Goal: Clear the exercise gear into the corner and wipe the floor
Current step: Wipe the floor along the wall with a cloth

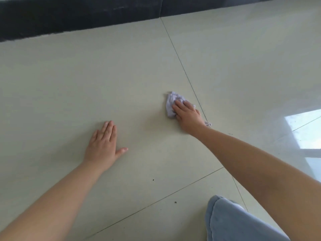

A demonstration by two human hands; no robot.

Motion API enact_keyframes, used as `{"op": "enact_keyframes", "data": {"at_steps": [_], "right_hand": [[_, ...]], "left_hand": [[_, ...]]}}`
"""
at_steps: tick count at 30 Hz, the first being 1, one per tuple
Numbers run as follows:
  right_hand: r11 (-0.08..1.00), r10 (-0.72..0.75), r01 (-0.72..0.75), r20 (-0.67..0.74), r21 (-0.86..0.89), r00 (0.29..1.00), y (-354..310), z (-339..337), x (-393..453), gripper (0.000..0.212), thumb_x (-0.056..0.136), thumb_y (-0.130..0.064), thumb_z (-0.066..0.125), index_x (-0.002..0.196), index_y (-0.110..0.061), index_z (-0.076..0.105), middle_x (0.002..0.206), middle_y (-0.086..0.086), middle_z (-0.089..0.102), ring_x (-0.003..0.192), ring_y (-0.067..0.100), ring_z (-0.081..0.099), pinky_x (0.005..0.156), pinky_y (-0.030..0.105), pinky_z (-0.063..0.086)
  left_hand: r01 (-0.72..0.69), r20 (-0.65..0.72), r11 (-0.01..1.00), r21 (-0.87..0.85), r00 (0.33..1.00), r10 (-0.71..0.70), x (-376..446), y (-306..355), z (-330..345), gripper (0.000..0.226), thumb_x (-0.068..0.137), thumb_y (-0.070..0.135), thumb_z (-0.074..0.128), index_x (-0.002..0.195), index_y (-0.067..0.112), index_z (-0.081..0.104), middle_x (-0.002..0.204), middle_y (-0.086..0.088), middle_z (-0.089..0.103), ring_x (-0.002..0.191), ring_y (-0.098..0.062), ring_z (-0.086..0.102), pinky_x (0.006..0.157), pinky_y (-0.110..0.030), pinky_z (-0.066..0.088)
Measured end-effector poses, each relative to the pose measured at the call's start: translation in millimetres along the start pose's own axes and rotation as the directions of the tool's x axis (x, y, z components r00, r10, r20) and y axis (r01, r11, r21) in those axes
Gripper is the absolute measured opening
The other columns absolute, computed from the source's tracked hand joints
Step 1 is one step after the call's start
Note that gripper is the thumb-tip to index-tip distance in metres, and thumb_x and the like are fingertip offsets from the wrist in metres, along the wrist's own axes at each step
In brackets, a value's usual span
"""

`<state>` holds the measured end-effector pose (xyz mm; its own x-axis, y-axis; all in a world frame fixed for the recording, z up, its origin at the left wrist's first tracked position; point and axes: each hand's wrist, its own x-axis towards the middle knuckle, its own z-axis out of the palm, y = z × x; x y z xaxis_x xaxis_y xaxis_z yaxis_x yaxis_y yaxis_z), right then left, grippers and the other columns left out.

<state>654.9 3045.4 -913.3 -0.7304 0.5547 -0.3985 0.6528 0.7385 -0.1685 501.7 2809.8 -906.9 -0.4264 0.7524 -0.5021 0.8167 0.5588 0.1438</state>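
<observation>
Lilac crumpled cloth [171, 104] under flat right hand [186, 115], left hand [104, 145] splayed on glossy tile [69, 84]

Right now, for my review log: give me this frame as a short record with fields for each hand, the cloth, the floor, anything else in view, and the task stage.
left hand: flat on the floor, fingers straight, holds nothing
right hand: pressing the cloth onto the tile
cloth: pale lilac, crumpled, beside a grout line
floor: glossy pale tiles; dark specks near the person
other: blue-clad knee; dark skirting
exercise gear: none in view
stage: wiping
</observation>
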Motion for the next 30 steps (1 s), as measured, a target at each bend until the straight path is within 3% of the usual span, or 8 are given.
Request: {"op": "enact_keyframes", "data": {"at_steps": [4, 9, 14, 18, 22, 25, 28, 30], "right_hand": [[0.976, 0.206, -0.205, -0.003, 0.066, 0.979, 48.3, -17.7, 23.0, 0.041, 0.099, -0.018, 0.031, 0.140, -0.015, 0.033, 0.152, -0.001, 0.026, 0.141, 0.019, 0.020, 0.110, 0.035, 0.026], [0.900, 0.408, -0.408, 0.032, 0.151, 0.912, 113.8, -24.1, 12.7, 0.037, 0.099, -0.009, 0.028, 0.135, -0.003, 0.035, 0.148, 0.009, 0.029, 0.142, 0.026, 0.018, 0.111, 0.038, 0.026], [0.850, 0.511, -0.501, -0.022, 0.164, 0.860, 141.8, -35.1, -0.3, 0.033, 0.094, 0.000, 0.033, 0.123, 0.005, 0.048, 0.140, 0.014, 0.043, 0.126, 0.032, 0.042, 0.094, 0.036, 0.039], [0.832, 0.530, -0.508, -0.047, 0.225, 0.847, 138.8, -28.3, -16.7, 0.038, 0.090, 0.004, 0.035, 0.125, 0.001, 0.049, 0.140, 0.011, 0.045, 0.128, 0.030, 0.041, 0.094, 0.031, 0.039], [0.829, 0.474, -0.462, 0.042, 0.315, 0.879, 98.0, -9.2, -56.4, 0.062, 0.086, 0.008, 0.034, 0.145, -0.012, 0.031, 0.158, 0.000, 0.018, 0.147, 0.023, 0.007, 0.114, 0.033, 0.022], [0.940, 0.217, -0.254, 0.175, 0.227, 0.960, 50.4, 1.5, -85.6, 0.065, 0.085, -0.002, 0.028, 0.148, -0.012, 0.018, 0.159, 0.000, 0.006, 0.148, 0.024, 0.002, 0.113, 0.028, 0.015], [0.987, -0.004, -0.044, 0.302, 0.154, 0.953, 0.5, 23.2, -113.6, 0.074, 0.084, 0.010, 0.034, 0.150, -0.014, 0.008, 0.159, 0.002, -0.006, 0.148, 0.024, -0.007, 0.118, 0.027, -0.001], [0.978, -0.155, 0.099, 0.322, 0.183, 0.934, -17.1, 37.7, -128.1, 0.071, 0.084, 0.007, 0.024, 0.150, -0.013, 0.009, 0.159, 0.003, -0.006, 0.146, 0.024, -0.014, 0.116, 0.026, -0.015]], "left_hand": [[-0.040, -0.102, 0.998, -0.041, 0.994, 0.036, 18.6, 22.6, -19.8, 0.076, 0.087, 0.034, 0.062, 0.141, -0.007, 0.030, 0.153, -0.022, 0.022, 0.144, -0.035, 0.021, 0.115, -0.045, 0.022], [-0.051, -0.040, 0.999, -0.010, 0.998, 0.050, 47.0, 52.2, -38.8, 0.074, 0.096, 0.040, 0.042, 0.149, 0.000, 0.008, 0.158, -0.016, -0.002, 0.148, -0.026, -0.001, 0.120, -0.038, 0.007], [-0.070, 0.090, 0.995, 0.066, 0.994, 0.064, 60.9, 75.7, -36.8, 0.077, 0.097, 0.046, 0.034, 0.149, 0.001, 0.001, 0.159, -0.013, -0.008, 0.148, -0.023, -0.006, 0.120, -0.036, 0.006], [-0.052, 0.103, 0.997, 0.059, 0.994, 0.046, 59.4, 81.1, -29.4, 0.080, 0.095, 0.046, 0.038, 0.149, 0.000, 0.003, 0.159, -0.015, -0.007, 0.148, -0.023, -0.006, 0.119, -0.036, 0.007], [-0.067, 0.107, 0.997, 0.047, 0.992, 0.062, 60.0, 78.6, -28.4, 0.080, 0.094, 0.046, 0.040, 0.149, 0.000, 0.003, 0.159, -0.014, -0.008, 0.148, -0.023, -0.006, 0.119, -0.036, 0.007], [-0.078, 0.117, 0.995, 0.055, 0.991, 0.071, 60.6, 75.6, -28.8, 0.080, 0.095, 0.046, 0.040, 0.149, 0.001, 0.003, 0.159, -0.014, -0.008, 0.148, -0.023, -0.006, 0.120, -0.036, 0.007], [-0.090, 0.127, 0.993, 0.078, 0.989, 0.079, 58.7, 74.9, -29.6, 0.079, 0.095, 0.047, 0.038, 0.149, 0.001, 0.002, 0.159, -0.013, -0.008, 0.148, -0.023, -0.006, 0.119, -0.035, 0.008], [-0.087, 0.142, 0.991, 0.102, 0.987, 0.072, 56.2, 74.6, -29.4, 0.079, 0.095, 0.048, 0.035, 0.149, 0.002, 0.001, 0.159, -0.012, -0.010, 0.148, -0.022, -0.006, 0.119, -0.035, 0.008]]}}
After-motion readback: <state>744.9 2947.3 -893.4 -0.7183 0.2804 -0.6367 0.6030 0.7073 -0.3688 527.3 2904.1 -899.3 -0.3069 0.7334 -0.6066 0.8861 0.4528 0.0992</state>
